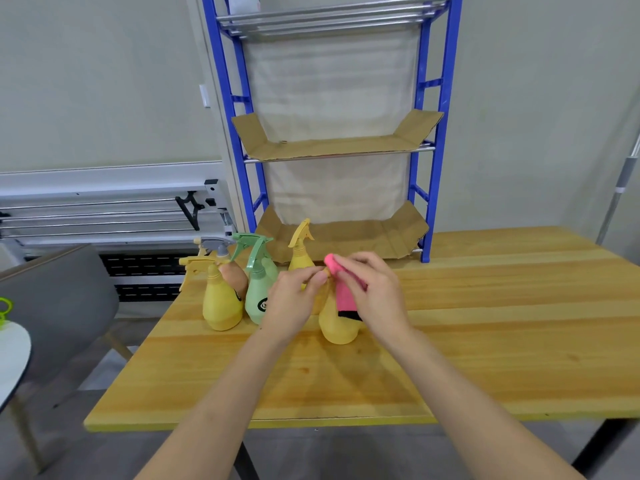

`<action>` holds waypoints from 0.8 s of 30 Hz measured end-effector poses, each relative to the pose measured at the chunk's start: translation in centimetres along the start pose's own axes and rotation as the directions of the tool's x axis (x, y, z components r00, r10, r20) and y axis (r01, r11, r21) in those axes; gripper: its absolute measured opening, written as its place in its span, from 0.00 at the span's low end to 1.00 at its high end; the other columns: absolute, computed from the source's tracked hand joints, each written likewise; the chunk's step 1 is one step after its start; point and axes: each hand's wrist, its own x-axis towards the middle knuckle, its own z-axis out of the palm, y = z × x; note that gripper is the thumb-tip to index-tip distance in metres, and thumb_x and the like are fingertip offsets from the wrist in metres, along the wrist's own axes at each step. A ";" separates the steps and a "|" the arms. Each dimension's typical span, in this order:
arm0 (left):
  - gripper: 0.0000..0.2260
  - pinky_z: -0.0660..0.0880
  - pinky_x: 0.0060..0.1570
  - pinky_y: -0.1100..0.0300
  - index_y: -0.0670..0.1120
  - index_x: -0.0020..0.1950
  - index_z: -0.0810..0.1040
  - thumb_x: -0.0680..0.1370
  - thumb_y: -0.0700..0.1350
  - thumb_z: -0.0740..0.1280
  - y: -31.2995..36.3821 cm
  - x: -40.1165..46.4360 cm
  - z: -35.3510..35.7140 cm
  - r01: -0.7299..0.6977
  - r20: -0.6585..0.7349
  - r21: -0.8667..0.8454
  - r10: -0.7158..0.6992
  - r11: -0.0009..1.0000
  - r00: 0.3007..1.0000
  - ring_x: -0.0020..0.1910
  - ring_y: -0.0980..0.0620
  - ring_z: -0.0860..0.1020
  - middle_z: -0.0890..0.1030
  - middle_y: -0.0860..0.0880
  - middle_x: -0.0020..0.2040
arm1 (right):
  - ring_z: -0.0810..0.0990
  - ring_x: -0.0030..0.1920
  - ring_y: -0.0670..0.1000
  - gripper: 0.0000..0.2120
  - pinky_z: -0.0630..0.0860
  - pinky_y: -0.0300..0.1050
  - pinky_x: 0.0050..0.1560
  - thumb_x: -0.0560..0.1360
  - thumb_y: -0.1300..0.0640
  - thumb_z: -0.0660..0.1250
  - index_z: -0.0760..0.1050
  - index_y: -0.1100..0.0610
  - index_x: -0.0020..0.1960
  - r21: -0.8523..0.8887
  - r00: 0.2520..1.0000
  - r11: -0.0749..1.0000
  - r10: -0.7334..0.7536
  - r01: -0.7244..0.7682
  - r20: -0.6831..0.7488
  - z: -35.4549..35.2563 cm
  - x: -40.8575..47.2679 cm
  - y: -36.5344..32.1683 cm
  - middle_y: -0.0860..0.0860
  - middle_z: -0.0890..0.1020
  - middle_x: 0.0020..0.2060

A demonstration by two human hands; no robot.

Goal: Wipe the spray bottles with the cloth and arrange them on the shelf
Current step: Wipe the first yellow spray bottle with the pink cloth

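A yellow spray bottle (337, 325) stands on the wooden table (485, 341). My left hand (294, 299) grips its top, which is hidden by my fingers. My right hand (374, 289) presses a pink cloth (346, 296) against the bottle's neck and shoulder. To the left stand several more bottles: a yellow one (220, 303), a green one (258, 289), a brown one with a grey trigger (235, 277), and another yellow one (300, 252) behind my hands. The blue shelf rack (446, 98) stands at the table's far edge, its cardboard-lined tiers (329, 147) bare.
A grey chair (59, 306) stands left of the table beside a white round surface (10, 355) with a green object on it. A metal rack lies along the wall at left. A pole leans at the far right.
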 end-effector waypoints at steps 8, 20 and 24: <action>0.18 0.74 0.44 0.46 0.53 0.49 0.83 0.82 0.57 0.55 -0.9 0.7 0.1 -0.045 0.015 0.012 0.044 0.999 0.999 0.38 0.46 0.73 0.77 0.50 0.35 | 0.79 0.59 0.43 0.17 0.74 0.36 0.62 0.79 0.57 0.73 0.82 0.51 0.67 -0.018 0.964 0.999 -0.029 0.035 0.264 0.4 2.4 1.1 0.44 0.81 0.59; 0.14 0.74 0.52 0.34 0.64 0.40 0.73 0.83 0.54 0.56 -0.8 0.6 0.7 0.028 -0.060 0.053 -0.024 0.998 0.998 0.47 0.32 0.75 0.70 0.61 0.31 | 0.80 0.52 0.47 0.09 0.79 0.54 0.57 0.81 0.56 0.70 0.84 0.48 0.59 -0.161 0.920 0.987 0.075 -0.013 0.385 -1.7 4.5 2.6 0.43 0.83 0.50; 0.16 0.74 0.46 0.39 0.60 0.35 0.73 0.83 0.55 0.57 -0.5 0.3 0.7 0.010 -0.062 0.014 -0.009 1.000 0.998 0.43 0.31 0.71 0.71 0.54 0.33 | 0.80 0.54 0.48 0.10 0.78 0.55 0.58 0.79 0.55 0.72 0.86 0.46 0.59 -0.146 0.914 0.986 0.131 -0.080 0.384 -2.0 4.7 2.0 0.45 0.84 0.51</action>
